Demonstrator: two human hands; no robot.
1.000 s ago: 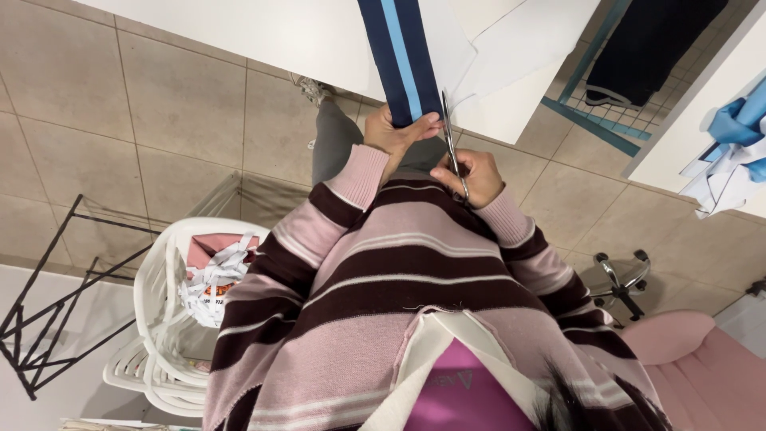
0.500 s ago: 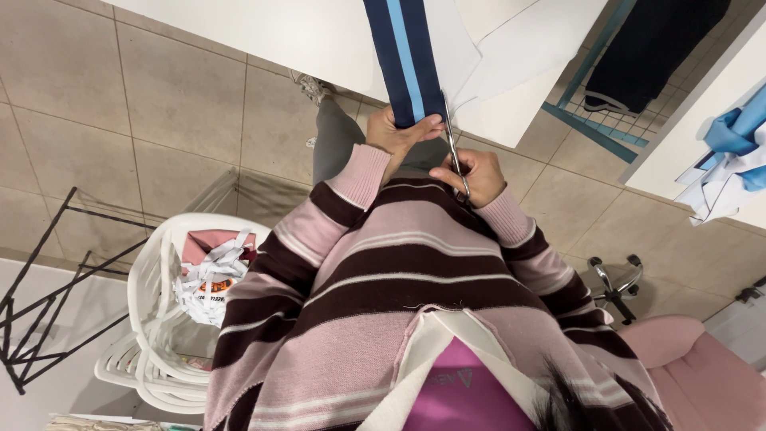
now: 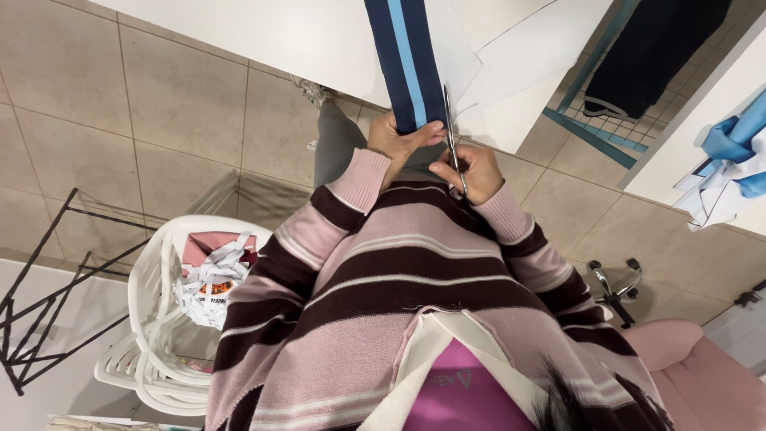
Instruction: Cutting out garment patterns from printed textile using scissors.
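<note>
Top centre of frame: left hand (image 3: 399, 140) pinches the near end of a navy cloth strip (image 3: 405, 60) with a light blue stripe, hanging off the white table (image 3: 303, 40). Right hand (image 3: 471, 172) grips scissors (image 3: 449, 132), blades alongside the strip's right edge. Lower left: white plastic basket (image 3: 152, 319) with scraps.

**Little Packaging in Sight**

The white plastic basket (image 3: 152, 319) on the floor, left of the person, holds crumpled white wrappers or bags (image 3: 209, 279) printed in black with an orange patch, lying against a flat pink piece (image 3: 209, 242). What kind of packs these are is too small to tell. No signs or screens show anywhere.
</note>
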